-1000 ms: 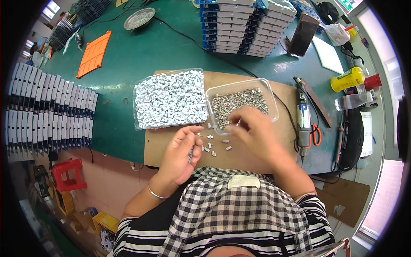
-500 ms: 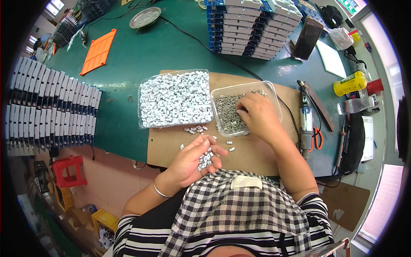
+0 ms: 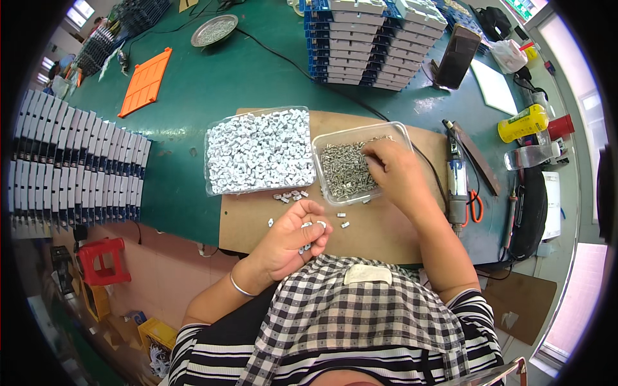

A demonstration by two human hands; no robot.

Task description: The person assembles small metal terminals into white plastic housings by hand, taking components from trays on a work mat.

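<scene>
While white pieces [image 3: 305, 248] are gripped by the left hand [image 3: 291, 237], screws [image 3: 344, 168] are partly covered by the right hand [image 3: 400, 172].
Its grip, right of frame centre, cannot be told.

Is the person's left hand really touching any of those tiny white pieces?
Touching. The head view shows the left hand curled around several small white pieces, which lie right against its palm side.

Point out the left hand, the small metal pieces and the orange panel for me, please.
Left hand [image 3: 287, 240]: head view, middle of the hand.
Small metal pieces [image 3: 346, 168]: head view, middle of the pile.
Orange panel [image 3: 145, 83]: head view, middle of its flat face.
</scene>
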